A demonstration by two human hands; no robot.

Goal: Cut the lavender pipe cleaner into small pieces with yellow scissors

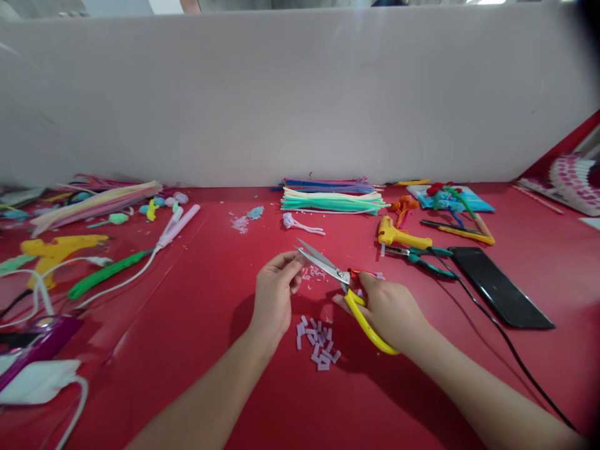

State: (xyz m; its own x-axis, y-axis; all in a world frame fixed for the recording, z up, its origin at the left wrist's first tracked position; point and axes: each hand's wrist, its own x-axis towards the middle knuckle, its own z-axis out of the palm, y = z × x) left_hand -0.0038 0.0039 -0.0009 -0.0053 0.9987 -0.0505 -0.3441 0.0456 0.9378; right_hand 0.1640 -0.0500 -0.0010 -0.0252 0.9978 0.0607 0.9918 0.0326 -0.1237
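My right hand (pixel 391 309) grips a pair of scissors (pixel 325 264) with yellow and red handles, its blades pointing up and left. The blades look slightly parted. At their tips, my left hand (pixel 279 284) is closed in a pinch; whatever sits between thumb and fingers is too small to make out. Tiny pale clippings (pixel 315 273) are scattered on the red table behind the blades. Closer to me, between my forearms, lies a loose heap of short lilac pieces (pixel 319 344).
Pipe-cleaner bundles (pixel 332 201) lie by the white partition (pixel 300 94), near a lilac fuzzy piece (pixel 300 224). To the right are a yellow glue gun (pixel 403 236), pliers (pixel 424 257) and a black phone (pixel 499 287). Leftward lie another glue gun (pixel 60 250) and a hair straightener (pixel 178 226).
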